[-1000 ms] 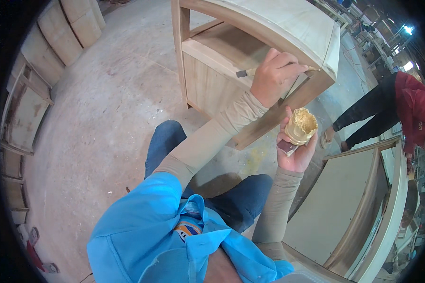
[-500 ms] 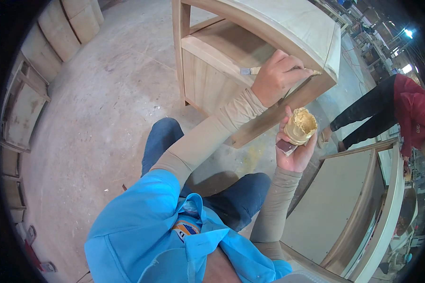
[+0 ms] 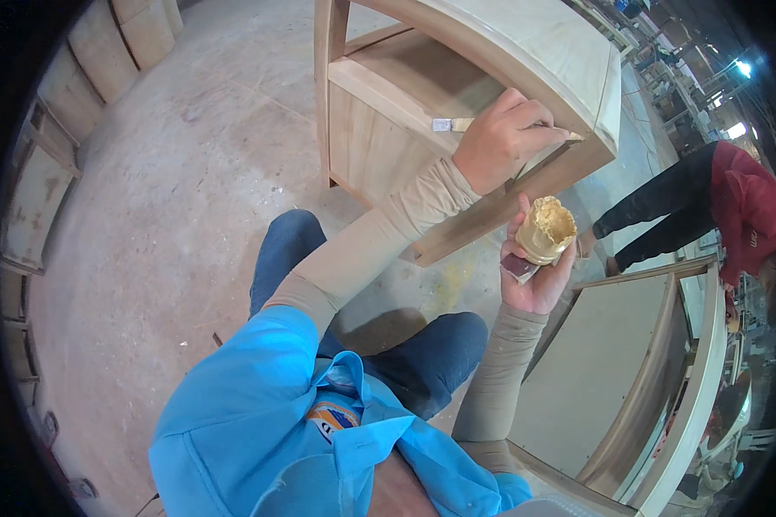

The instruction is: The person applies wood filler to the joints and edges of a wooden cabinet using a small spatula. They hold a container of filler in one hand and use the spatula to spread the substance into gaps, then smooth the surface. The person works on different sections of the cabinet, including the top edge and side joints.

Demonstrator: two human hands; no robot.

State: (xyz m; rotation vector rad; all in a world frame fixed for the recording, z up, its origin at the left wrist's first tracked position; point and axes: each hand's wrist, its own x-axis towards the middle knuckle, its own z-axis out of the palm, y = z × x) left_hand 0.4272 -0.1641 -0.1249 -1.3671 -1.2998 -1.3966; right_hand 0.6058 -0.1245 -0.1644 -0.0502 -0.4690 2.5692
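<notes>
My left hand [image 3: 506, 142] is closed around a slim putty knife [image 3: 453, 125] with a pale, smeared handle and a flat grey end pointing left. The tool's other end meets the front rail of an unpainted wooden cabinet [image 3: 379, 133], near its right corner. Lower and to the right, my right hand [image 3: 539, 289] grips a small round tub [image 3: 543, 237] with yellowish putty crusted round its rim. A folded piece of brown sandpaper [image 3: 518, 267] is tucked against the tub under my fingers.
A second cabinet frame [image 3: 591, 370] with a pale panel lies close at my right. Beyond it, a person in a red top [image 3: 750, 202] bends over. Wooden panels [image 3: 103, 52] and cabinets [image 3: 39, 202] line the left side of the concrete floor [image 3: 172, 198].
The view has shifted slightly. My left hand still holds the tool at the cabinet's rail, and my right hand keeps hold of the tub. The person in red has moved a little.
</notes>
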